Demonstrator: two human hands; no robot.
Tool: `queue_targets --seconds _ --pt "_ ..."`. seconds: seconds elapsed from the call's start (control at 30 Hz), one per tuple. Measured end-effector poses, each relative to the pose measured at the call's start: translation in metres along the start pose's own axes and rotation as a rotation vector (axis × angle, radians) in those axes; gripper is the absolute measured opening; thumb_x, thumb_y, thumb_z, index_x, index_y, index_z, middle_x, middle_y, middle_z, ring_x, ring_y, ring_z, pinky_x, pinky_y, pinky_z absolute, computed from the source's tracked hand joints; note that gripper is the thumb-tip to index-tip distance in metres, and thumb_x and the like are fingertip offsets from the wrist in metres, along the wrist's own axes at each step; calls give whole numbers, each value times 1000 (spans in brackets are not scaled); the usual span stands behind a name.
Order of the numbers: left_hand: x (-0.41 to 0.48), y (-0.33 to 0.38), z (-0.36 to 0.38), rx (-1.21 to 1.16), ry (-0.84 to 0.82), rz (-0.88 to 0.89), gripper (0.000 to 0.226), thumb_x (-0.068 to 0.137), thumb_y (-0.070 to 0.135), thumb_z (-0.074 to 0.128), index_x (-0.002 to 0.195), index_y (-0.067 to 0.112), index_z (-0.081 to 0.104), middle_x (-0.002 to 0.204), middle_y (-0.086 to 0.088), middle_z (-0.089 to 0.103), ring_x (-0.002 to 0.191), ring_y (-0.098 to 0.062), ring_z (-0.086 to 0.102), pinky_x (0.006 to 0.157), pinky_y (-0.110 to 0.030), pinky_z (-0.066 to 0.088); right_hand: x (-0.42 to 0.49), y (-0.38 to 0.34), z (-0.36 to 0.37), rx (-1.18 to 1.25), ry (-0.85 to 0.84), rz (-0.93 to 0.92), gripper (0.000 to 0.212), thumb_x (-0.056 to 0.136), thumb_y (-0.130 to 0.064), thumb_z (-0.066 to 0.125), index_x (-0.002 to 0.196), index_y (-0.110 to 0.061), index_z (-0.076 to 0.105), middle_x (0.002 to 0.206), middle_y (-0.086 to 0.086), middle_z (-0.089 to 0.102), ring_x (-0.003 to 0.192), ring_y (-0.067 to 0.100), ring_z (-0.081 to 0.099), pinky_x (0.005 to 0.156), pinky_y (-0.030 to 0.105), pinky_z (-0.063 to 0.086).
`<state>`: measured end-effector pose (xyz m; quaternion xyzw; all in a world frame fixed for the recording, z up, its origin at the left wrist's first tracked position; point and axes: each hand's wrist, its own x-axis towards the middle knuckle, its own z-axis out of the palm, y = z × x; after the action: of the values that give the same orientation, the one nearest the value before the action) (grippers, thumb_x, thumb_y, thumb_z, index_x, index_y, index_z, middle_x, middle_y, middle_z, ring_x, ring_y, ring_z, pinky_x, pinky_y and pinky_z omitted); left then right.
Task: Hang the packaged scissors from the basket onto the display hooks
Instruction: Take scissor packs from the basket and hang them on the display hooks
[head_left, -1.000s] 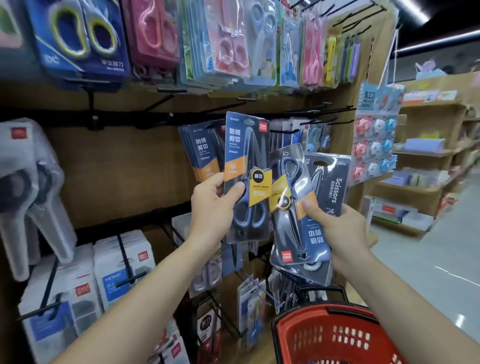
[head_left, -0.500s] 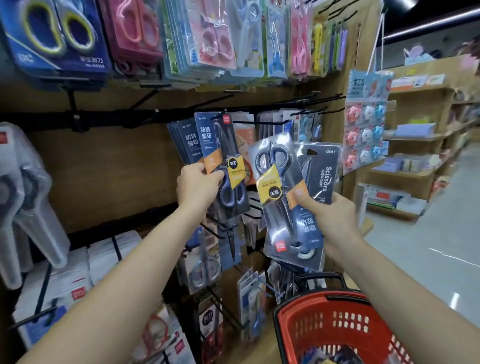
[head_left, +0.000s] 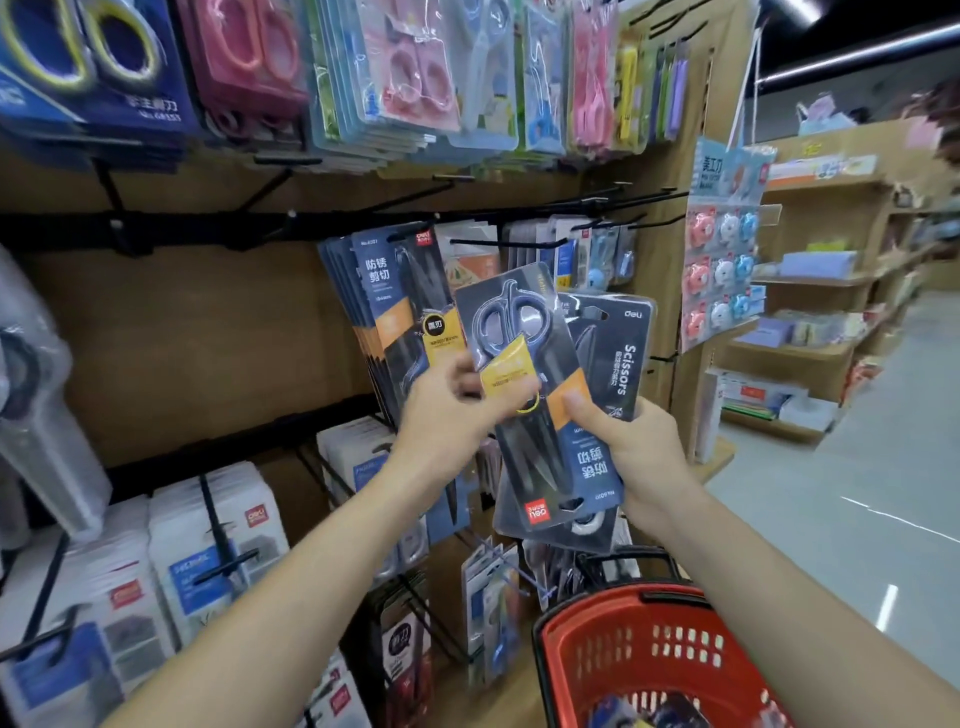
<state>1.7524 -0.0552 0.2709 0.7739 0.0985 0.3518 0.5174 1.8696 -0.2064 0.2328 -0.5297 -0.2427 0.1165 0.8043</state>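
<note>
Fingers of my left hand (head_left: 447, 415) curl at the edge of the front scissors pack (head_left: 524, 395); blur hides whether they pinch it. My right hand (head_left: 636, 457) grips it, upside down, with a second pack (head_left: 618, 353) behind, above the basket (head_left: 571, 654). Next, I reckon: flip it and thread its hole onto a display hook (head_left: 498, 243).

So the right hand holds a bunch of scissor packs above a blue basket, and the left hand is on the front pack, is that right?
Not quite: the basket is red, not blue. The head view shows it below the scissor packs that the right hand holds, with the left hand on the front pack.
</note>
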Motion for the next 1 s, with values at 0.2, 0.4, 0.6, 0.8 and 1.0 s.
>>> queue_targets --seconds 0.2,0.4,0.6,0.8,1.0 --pt "3 1 -2 -131 46 -51 27 88 11 81 109 10 63 97 -3 80 94 -24 77 92 -56 59 -1 7 -2 89 64 76 37 95 -44 65 119 -16 71 107 5 79 98 27 76 87 47 60" --pt "4 20 -21 -34 199 138 28 90 13 79 108 4 60 90 5 80 86 -17 76 80 -35 62 -7 15 1 73 99 112 32 98 -39 66 121 -18 71 105 4 80 95 27 77 91 51 60" --pt "20 24 -31 -10 271 178 21 88 16 82 94 17 62 83 4 78 72 -5 71 69 -27 51 -8 13 10 57 85 126 31 97 -39 68 118 -16 73 107 5 79 100 30 76 96 53 57" --pt "27 26 -33 85 237 184 21 88 17 82 96 18 63 92 4 79 86 -14 76 88 -48 60 -13 9 12 26 149 94 24 98 -37 68 111 -18 74 103 2 80 98 27 76 95 51 58" --pt "19 15 -32 112 267 177 21 88 17 81 101 16 65 92 5 77 83 -8 74 80 -35 59 -19 2 6 6 192 -11 20 97 -34 69 105 -17 74 96 -2 81 82 15 77 71 33 57"
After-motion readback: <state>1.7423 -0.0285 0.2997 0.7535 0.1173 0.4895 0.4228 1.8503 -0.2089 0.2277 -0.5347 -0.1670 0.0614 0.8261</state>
